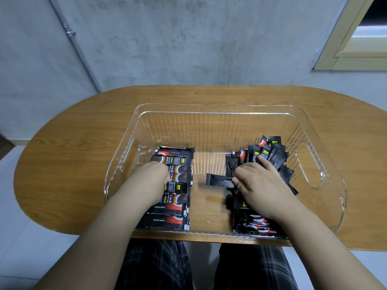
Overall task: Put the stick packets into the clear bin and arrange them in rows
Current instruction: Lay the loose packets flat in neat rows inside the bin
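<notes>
A clear bin point(219, 114) stands on the wooden table. Along its left side lies a neat row of black-and-red stick packets point(178, 186), stacked front to back. My left hand point(154, 178) rests on top of that row, with its fingers curled down over the packets. A loose heap of stick packets point(266, 153) fills the right side of the bin. My right hand point(257, 185) lies on that heap and pinches one black stick packet point(217, 180), which sticks out to the left over the bare middle of the bin.
The oval wooden table point(69, 164) stands against a grey concrete wall. The bin has handle cut-outs at both ends, one handle cut-out point(310, 164) on the right. A strip of bare bin floor point(207, 208) lies between the two packet groups.
</notes>
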